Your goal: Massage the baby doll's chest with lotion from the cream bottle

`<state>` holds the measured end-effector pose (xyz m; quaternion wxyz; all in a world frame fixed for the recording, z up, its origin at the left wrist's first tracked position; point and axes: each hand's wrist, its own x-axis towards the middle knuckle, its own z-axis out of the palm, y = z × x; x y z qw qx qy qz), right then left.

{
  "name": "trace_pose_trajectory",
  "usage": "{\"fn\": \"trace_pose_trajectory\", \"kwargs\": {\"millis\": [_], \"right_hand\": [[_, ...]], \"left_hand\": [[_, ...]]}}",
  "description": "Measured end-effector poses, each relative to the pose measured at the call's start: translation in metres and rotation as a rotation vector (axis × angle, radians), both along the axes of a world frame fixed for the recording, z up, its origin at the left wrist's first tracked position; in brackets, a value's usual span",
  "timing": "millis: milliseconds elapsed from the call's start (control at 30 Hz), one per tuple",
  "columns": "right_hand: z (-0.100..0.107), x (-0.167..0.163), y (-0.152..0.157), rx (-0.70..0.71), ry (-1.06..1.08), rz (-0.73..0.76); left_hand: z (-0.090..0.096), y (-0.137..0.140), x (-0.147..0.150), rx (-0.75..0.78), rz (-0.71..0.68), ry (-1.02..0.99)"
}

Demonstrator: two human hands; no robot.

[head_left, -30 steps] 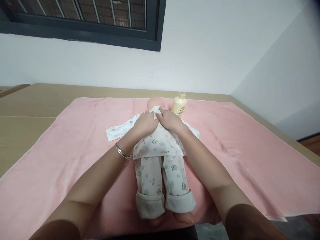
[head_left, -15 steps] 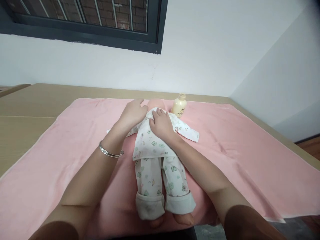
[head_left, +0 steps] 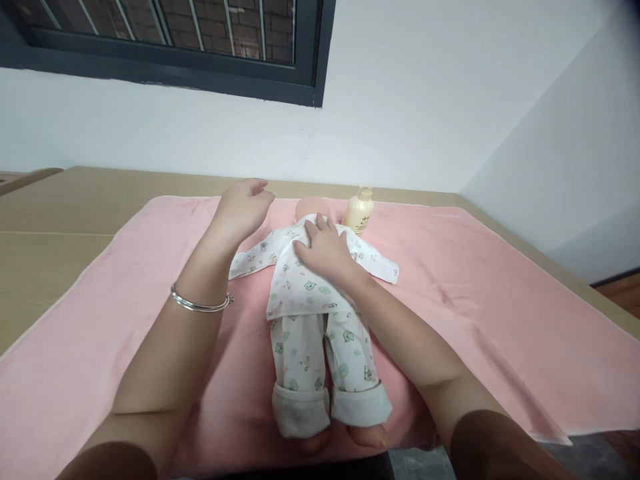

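Observation:
A baby doll (head_left: 312,207) lies on its back with its feet toward me, wearing a white printed top (head_left: 296,288) and matching trousers (head_left: 303,353) with rolled cuffs. Both sleeves stretch out to the sides. My right hand (head_left: 328,251) lies on the chest of the top, fingers spread, holding nothing. Raised above the doll's left-hand sleeve in the picture, my left hand (head_left: 245,208) is apart from the doll, its fingers loosely bent and nothing visible in them. Beside the doll's head, on the right, stands a pale yellow bottle (head_left: 358,213).
Under the doll a pink blanket (head_left: 460,320) covers much of the wooden table (head_left: 55,220), with some folds on the right. Behind the table is a white wall (head_left: 400,100) with a dark-framed barred window (head_left: 200,73) at upper left.
My left hand has moved left and up, away from the doll's shoulder, uncovering the sleeve there. My right hand stays on the chest, its fingers now spread a little wider.

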<state>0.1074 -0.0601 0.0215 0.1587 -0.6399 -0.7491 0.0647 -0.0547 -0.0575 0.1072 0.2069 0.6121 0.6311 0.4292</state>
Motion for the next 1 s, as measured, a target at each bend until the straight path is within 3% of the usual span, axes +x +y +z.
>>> {"fn": "trace_pose_trajectory", "kwargs": {"millis": [167, 267, 433, 633, 800, 1000], "right_hand": [[-0.001, -0.001, 0.000, 0.113, -0.036, -0.063], [-0.007, -0.004, 0.000, 0.132, -0.063, -0.025], [-0.007, -0.004, 0.000, 0.278, -0.039, 0.020], [-0.014, 0.000, 0.010, 0.194, -0.010, 0.017], [0.011, 0.022, 0.017, 0.286, 0.128, 0.041], [0.047, 0.080, 0.028, 0.426, 0.256, -0.041]], "left_hand": [[0.001, -0.001, 0.002, -0.054, -0.035, 0.009], [0.000, -0.001, 0.004, -0.054, -0.055, 0.017], [-0.002, -0.001, 0.007, -0.054, -0.113, 0.040], [-0.009, -0.004, 0.018, -0.041, -0.191, 0.070], [-0.017, -0.005, 0.025, -0.063, -0.227, 0.102], [-0.026, -0.007, 0.049, -0.071, -0.352, 0.020]]}}
